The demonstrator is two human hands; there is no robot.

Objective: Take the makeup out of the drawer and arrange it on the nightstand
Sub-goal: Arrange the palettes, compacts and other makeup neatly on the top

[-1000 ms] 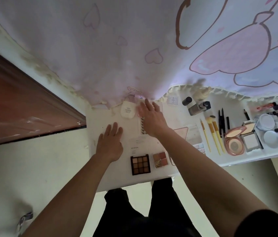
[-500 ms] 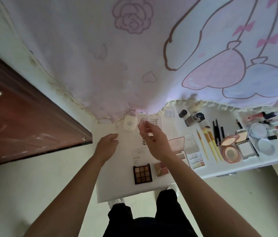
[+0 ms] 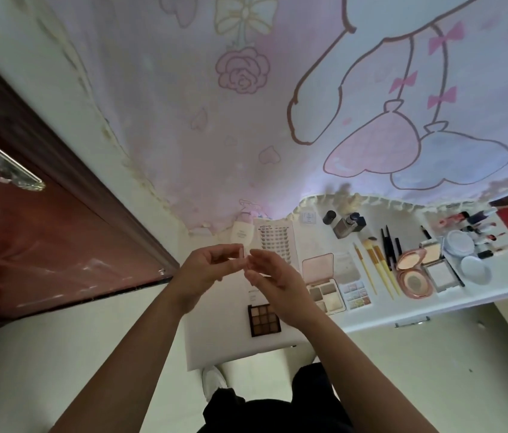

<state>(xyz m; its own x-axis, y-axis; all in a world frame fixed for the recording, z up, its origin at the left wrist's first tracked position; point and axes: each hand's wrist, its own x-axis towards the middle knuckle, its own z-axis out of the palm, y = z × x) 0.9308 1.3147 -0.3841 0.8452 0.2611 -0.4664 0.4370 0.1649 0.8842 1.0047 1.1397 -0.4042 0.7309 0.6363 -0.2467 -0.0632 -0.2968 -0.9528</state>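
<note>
Holding small pale item (image 3: 241, 252) over counter (image 3: 212, 345); left hand (image 3: 202, 270) grip curled, pinching it; right hand (image 3: 274, 276) grip half-curled (hold unclear); best set flat beside lash card (image 3: 277, 239), clear of palette (image 3: 264, 320).

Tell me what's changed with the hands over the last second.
Both hands lifted off the nightstand and came together above it. The left hand now pinches a small clear piece, with the right hand close beside it; whether the right also grips it is unclear. The lash card and dark palette stayed put.
</note>
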